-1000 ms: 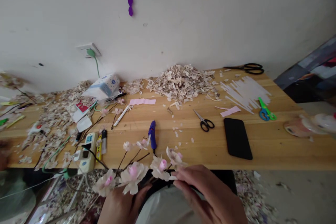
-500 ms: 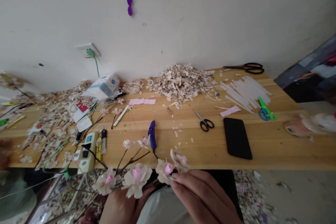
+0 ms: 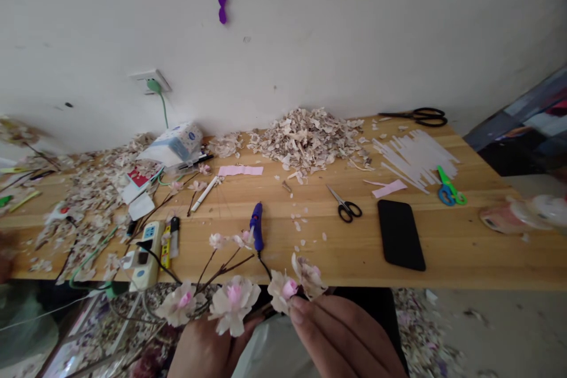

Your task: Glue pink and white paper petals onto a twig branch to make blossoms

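A branch of handmade flowers (image 3: 234, 301) with pale petals and pink centres spreads over the front edge of the table. My left hand (image 3: 199, 347) is closed around its stem, partly hidden behind the blossoms. My right hand (image 3: 345, 333) has its fingertips pressed together at the base of a pale flower (image 3: 280, 290) on the right side of the branch; another blossom (image 3: 310, 276) stands just above those fingers. Thin brown twigs with small pink buds (image 3: 217, 240) reach up toward a blue glue gun (image 3: 257, 227) lying on the table.
On the wooden table (image 3: 292, 260) lie a heap of dry petals (image 3: 310, 139), small scissors (image 3: 348, 208), a black phone-like slab (image 3: 401, 234), white strips (image 3: 419, 156) and green-blue scissors (image 3: 449, 189). A power strip (image 3: 147, 257) with cables sits at left. A person's hand shows at far left.
The flowers at my right fingertips have shifted slightly right and are turned a little. My right fingers have moved slightly along with them; my left hand keeps its hold.
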Available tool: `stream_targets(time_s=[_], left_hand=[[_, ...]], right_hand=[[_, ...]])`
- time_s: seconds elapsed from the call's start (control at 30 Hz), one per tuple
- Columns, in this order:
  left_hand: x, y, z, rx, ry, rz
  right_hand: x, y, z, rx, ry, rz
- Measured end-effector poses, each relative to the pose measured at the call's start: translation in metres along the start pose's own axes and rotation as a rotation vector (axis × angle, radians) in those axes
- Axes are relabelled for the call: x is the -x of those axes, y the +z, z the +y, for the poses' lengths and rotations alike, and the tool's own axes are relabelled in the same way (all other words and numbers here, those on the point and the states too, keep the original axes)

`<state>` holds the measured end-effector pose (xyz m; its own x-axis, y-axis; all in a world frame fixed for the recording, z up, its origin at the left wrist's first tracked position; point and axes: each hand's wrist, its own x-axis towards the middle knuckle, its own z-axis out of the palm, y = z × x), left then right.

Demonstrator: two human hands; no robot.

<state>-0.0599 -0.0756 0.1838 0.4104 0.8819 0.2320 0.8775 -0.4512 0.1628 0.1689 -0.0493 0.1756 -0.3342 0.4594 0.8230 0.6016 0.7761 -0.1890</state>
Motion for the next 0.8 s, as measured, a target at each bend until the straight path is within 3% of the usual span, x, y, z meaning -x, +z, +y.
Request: stream_targets(time_s=[0.8], left_hand=[[0.005,0.007,-0.004,0.01,-0.003,-0.027]], right_hand=[[0.013,-0.006,-0.003,-0.03,0.077,-0.105]])
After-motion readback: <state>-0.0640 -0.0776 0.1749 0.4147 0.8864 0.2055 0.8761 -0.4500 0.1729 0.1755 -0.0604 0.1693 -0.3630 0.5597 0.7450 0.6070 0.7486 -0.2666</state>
